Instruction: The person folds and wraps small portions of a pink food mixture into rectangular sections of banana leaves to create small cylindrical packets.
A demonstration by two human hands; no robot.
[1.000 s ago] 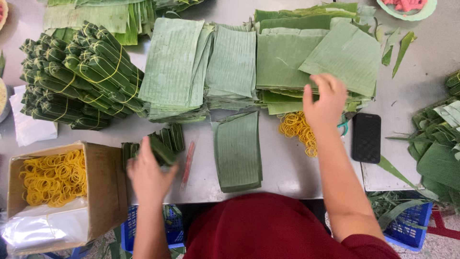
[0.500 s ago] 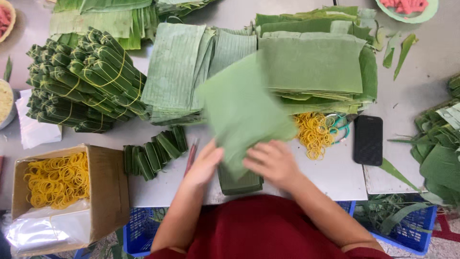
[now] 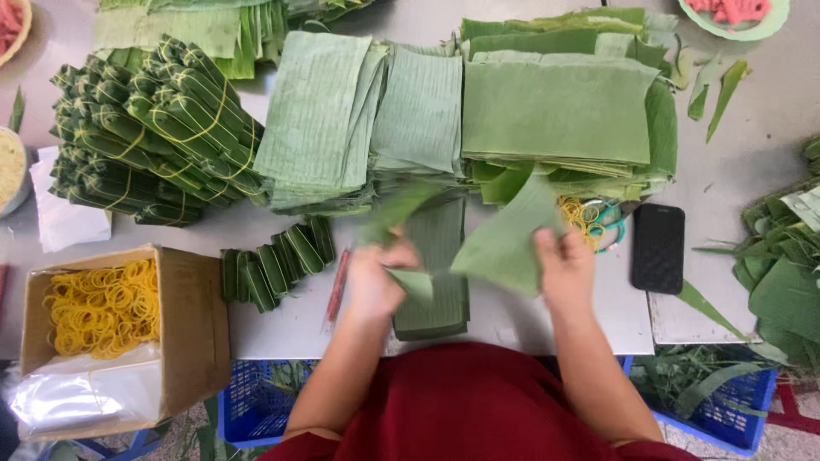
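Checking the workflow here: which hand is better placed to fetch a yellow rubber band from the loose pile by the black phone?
Right. The right hand sits close beside the loose yellow rubber bands; the left hand is farther off.

Bright even overhead light, soft faint shadows, motion blur on the held leaf, sharp elsewhere

Banana leaf pieces looking matt, finely ribbed. Tabletop showing dull grey metal, scuffed. Cardboard box looking plain brown, rough-edged, lined with glossy clear plastic. Rubber bands looking smooth yellow. Phone showing glossy black face. Crates being blue plastic mesh.
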